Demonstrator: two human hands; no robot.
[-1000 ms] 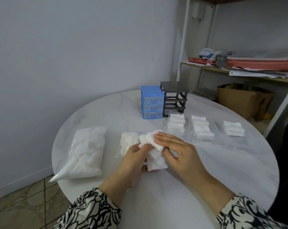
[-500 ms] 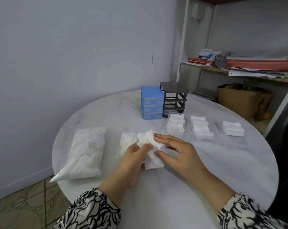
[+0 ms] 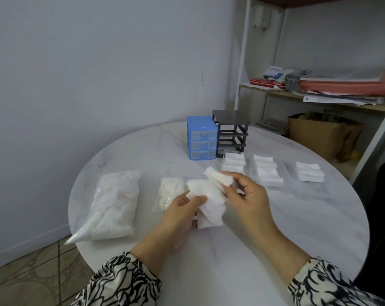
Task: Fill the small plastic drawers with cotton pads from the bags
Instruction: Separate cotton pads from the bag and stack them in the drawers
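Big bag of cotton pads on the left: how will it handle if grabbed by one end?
The big bag would probably sag: its film is crumpled and tapers to a loose tail. Likely light for its bulk, being all pads. The glossy film may slip.

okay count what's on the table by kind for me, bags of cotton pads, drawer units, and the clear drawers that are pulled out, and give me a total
Bags of cotton pads: 2
Drawer units: 2, blue, black frame
Clear drawers pulled out: 3
Total: 7

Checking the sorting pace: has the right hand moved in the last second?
Yes. The right hand lifted a few pads off the stack, toward the clear drawers.
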